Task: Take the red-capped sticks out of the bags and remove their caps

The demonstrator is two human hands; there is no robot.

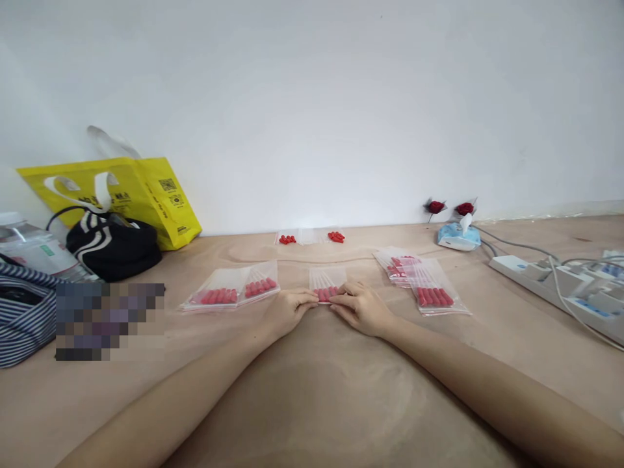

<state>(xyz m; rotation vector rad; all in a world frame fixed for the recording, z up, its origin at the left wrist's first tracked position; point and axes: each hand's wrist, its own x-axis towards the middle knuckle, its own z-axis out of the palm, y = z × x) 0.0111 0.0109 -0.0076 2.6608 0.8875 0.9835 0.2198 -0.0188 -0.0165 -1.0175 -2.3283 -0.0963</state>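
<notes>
A small clear plastic bag (327,277) lies on the table in front of me, with a row of short, rounded red pieces (324,294) in its lower end. My left hand (291,307) has its fingers closed at the bag's lower left corner. From the other side, my right hand (361,308) pinches the lower right part and covers some of the red pieces. To the left, two groups of similar filled bags (219,284) lie fanned out. More filled bags (435,286) overlap one another on the right.
Near the wall sit two small heaps of red pieces (336,237) on clear bags. A yellow bag (168,208), a black pouch (117,247) and a striped bag (24,325) occupy the left. Tissues (458,237) and a cabled power strip (550,286) are at right.
</notes>
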